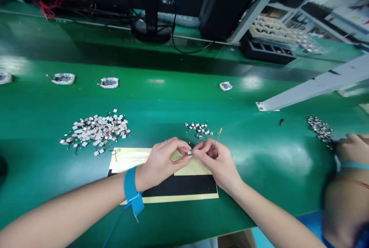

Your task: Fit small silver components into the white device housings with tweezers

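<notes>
My left hand (161, 163) and my right hand (215, 161) meet over a yellow sheet with a black strip (178, 186) on the green bench. Both pinch one small silver component (189, 152) between thumb and fingertips. A thin wire (216, 137) with a yellowish tip rises from my right hand's fingers. My left wrist wears a blue strap (132, 190) with a cord hanging off it. A small cluster of the same silver parts (198, 128) lies just beyond my hands. A large heap of them (96, 129) lies to the left.
Small white assemblies (109, 83) sit spaced along the green belt (173, 86) behind. A monitor stand and cables (151, 29) are at the back. A grey metal bar (311, 86) slants in from the right. Another person's hand (351, 148) reaches at a third pile (319, 129) on the right.
</notes>
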A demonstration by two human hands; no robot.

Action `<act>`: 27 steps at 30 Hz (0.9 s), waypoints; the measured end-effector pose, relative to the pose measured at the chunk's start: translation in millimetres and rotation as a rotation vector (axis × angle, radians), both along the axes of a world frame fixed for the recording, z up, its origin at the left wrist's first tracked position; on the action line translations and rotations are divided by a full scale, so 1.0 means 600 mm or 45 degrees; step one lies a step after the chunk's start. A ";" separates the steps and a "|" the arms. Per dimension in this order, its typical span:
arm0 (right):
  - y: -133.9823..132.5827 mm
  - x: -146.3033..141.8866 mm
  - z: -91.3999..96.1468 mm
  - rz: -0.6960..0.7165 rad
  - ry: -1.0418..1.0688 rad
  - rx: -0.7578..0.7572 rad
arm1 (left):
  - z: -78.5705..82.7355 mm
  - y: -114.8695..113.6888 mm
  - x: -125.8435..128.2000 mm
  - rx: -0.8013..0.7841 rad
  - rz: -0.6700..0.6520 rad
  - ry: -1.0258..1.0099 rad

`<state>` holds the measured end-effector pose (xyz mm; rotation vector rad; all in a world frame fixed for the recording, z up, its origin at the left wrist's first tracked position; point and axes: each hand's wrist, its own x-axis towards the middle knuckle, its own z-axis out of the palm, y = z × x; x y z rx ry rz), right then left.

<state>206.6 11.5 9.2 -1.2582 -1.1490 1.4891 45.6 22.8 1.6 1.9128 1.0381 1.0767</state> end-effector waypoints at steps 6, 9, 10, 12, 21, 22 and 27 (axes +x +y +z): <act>0.010 0.012 0.011 -0.063 -0.249 0.160 | 0.016 0.023 -0.009 -0.175 -0.074 0.125; 0.013 0.021 0.018 -0.129 -0.285 0.196 | 0.042 0.045 -0.023 -0.271 -0.054 0.128; 0.014 0.024 0.020 -0.143 -0.304 0.210 | 0.049 0.053 -0.025 -0.299 -0.048 0.121; 0.015 0.030 0.023 -0.173 -0.335 0.238 | 0.055 0.069 -0.023 -0.341 -0.060 0.121; 0.046 0.088 0.033 -0.360 -0.487 0.361 | 0.008 0.098 0.007 -0.272 -0.106 0.286; 0.064 0.101 0.038 -0.326 -0.536 0.376 | 0.008 0.094 0.001 -0.246 -0.094 0.317; 0.206 0.169 0.052 -0.033 -0.902 0.395 | 0.026 0.060 -0.038 -0.173 0.000 0.574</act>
